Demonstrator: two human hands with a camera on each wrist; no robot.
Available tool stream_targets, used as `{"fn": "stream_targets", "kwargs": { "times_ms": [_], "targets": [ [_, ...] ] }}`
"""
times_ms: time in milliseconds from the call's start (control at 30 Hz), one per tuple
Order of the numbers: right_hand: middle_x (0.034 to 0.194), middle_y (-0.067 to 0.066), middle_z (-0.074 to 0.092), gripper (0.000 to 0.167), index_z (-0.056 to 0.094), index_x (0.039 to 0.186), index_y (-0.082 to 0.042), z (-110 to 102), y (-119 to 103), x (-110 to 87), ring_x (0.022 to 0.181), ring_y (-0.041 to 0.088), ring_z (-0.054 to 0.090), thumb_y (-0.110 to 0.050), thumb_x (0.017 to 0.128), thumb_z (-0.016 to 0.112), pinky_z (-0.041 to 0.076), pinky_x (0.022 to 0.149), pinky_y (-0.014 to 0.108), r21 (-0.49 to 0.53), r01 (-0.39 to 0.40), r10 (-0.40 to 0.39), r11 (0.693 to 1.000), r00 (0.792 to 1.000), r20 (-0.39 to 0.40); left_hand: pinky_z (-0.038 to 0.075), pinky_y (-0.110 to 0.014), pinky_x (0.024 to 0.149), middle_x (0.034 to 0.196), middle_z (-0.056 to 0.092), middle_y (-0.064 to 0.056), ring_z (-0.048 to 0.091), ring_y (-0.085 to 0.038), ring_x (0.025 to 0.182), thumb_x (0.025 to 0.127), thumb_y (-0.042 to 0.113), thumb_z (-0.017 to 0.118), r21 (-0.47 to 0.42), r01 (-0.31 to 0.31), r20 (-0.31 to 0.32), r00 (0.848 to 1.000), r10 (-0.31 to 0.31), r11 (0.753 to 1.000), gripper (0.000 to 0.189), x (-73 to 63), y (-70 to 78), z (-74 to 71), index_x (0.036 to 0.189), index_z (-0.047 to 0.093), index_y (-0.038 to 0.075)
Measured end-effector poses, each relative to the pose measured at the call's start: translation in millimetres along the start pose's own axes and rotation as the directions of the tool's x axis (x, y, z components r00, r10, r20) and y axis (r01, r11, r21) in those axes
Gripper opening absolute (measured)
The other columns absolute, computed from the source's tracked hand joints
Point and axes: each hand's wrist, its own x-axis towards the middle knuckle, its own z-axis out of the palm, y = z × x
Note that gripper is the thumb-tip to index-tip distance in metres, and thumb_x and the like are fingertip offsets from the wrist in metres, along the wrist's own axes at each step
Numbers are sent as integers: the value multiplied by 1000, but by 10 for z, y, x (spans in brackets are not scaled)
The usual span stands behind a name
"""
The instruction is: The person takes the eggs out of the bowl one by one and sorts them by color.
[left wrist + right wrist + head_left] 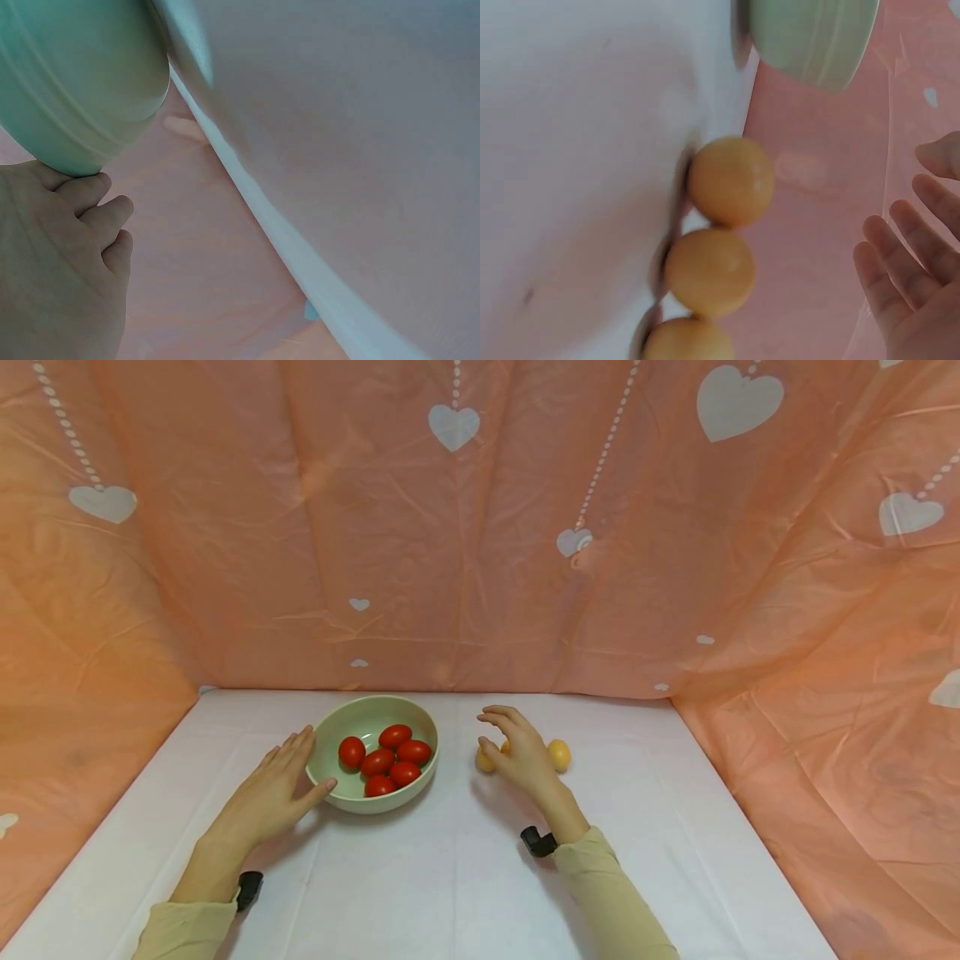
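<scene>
A pale green bowl (327, 760) holds several red cherry tomatoes (377, 763). My left hand (264, 793) rests against the bowl's left side, its fingers extended and the thumb near the front rim. In the left wrist view, the fingertips touch the bowl's outer wall. To the right of the bowl, my right hand (525, 760) hovers over yellow cherry tomatoes (559, 755) with its fingers loosely bent and nothing held. The right wrist view shows these yellow tomatoes (710, 271) in a row on the table, apart from the fingers; the hand partly hides them in the head view.
A white cloth (390, 885) covers the table. Orange curtains with white hearts (465, 568) hang along the back and both sides. Each wrist carries a small black camera, such as the right wrist camera (537, 842).
</scene>
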Motion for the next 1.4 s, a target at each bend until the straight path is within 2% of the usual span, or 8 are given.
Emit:
{"fn": "stream_targets", "kwargs": {
  "times_ms": [300, 500, 667, 1067, 1400],
  "targets": [
    [136, 10, 64, 35, 70, 128, -4, 196, -202, 191, 131, 29, 59, -11, 93, 74, 49, 111, 45, -5, 100, -100, 995, 994, 42, 23, -65, 123, 165, 26, -31, 27, -53, 150, 102, 49, 62, 0, -3, -8, 1000, 3, 1000, 91, -6, 4, -8, 159, 26, -11],
    [136, 10, 64, 35, 70, 128, -3, 355, -325, 310, 131, 27, 59, -11, 94, 73, 49, 112, 43, -10, 129, -127, 992, 987, 97, 23, -65, 122, 165, 26, -31, 27, -53, 150, 101, 49, 63, -1, -4, -15, 1000, 4, 1000, 90, -8, 0, -4, 159, 27, -11],
    [137, 12, 63, 36, 69, 129, -1, 481, -432, 401, 131, 28, 58, -9, 94, 72, 48, 112, 42, 25, 146, -148, 989, 976, 160, 23, -66, 122, 165, 26, -31, 27, -53, 150, 101, 48, 63, -5, -8, -13, 1000, 7, 1000, 90, -14, -3, 1, 158, 27, -12],
    [146, 9, 58, 41, 65, 138, -6, 759, -648, 617, 137, 25, 54, -20, 100, 69, 44, 117, 36, -55, 106, -81, 993, 935, 346, 21, -64, 124, 166, 25, -31, 25, -52, 151, 102, 49, 62, -7, 2, -7, 1000, -2, 1000, 91, -12, -15, -6, 159, 26, -11],
    [142, 7, 62, 39, 67, 137, -12, 938, -692, 730, 136, 21, 54, -22, 99, 69, 41, 118, 31, -113, 157, -97, 981, 905, 413, 22, -64, 123, 166, 26, -31, 27, -52, 150, 102, 49, 62, -4, -3, -8, 1000, 3, 1000, 91, -4, -18, 3, 159, 26, -11]
  ]
}}
